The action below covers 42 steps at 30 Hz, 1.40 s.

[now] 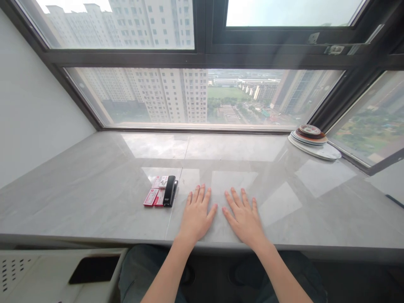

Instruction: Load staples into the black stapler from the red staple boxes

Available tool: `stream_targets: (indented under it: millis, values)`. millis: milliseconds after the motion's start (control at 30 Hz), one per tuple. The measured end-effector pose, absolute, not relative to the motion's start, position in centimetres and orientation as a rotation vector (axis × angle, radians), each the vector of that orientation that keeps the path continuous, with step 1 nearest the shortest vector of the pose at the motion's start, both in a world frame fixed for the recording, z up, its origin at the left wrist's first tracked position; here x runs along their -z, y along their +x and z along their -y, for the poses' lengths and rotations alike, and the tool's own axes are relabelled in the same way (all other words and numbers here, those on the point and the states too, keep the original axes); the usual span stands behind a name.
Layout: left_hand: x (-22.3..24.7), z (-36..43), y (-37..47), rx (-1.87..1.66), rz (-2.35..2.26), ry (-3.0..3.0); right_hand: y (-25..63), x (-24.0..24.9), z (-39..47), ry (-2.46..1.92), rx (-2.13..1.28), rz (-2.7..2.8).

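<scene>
Stapler [169, 191], left of frame centre: stiff, fairly heavy, we judge, best gripped mid-body. Boxes [150, 197] beside it: light, crushable. Our left hand [196, 216] and right hand [244, 219]: spread flat, holding nothing.

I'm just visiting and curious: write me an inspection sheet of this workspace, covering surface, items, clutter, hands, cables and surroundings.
Surface: glossy grey counter, with reflections and a thin seam.
Items near the hands: black stapler beside small red-and-white boxes, left of the left hand.
Clutter: stack of round, flat pieces in the far right corner; slim dark object at the right edge, too cut off to identify.
Hands: left and right hand both empty, palms down, fingers spread on the counter.
Cables: nothing seen.
Surroundings: dark window frame, tall buildings outside; pale unit at lower left.
</scene>
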State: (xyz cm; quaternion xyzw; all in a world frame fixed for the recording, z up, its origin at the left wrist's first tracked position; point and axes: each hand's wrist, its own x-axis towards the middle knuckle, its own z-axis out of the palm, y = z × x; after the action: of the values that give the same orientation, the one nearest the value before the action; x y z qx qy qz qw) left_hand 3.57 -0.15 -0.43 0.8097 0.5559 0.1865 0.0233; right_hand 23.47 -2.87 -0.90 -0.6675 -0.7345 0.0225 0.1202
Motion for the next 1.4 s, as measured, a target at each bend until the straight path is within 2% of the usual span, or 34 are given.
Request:
stream_targets:
  millis: [500, 1400]
  values:
    - [0.0, 2.2, 4.0, -0.512, -1.883, 2.495, 22.6, 0.8, 3.0, -2.024, 0.008, 2.2]
    - [0.1, 2.0, 3.8, -0.563, -1.855, 2.469, 22.5, 0.3, 3.0, -2.016, -0.026, 2.188]
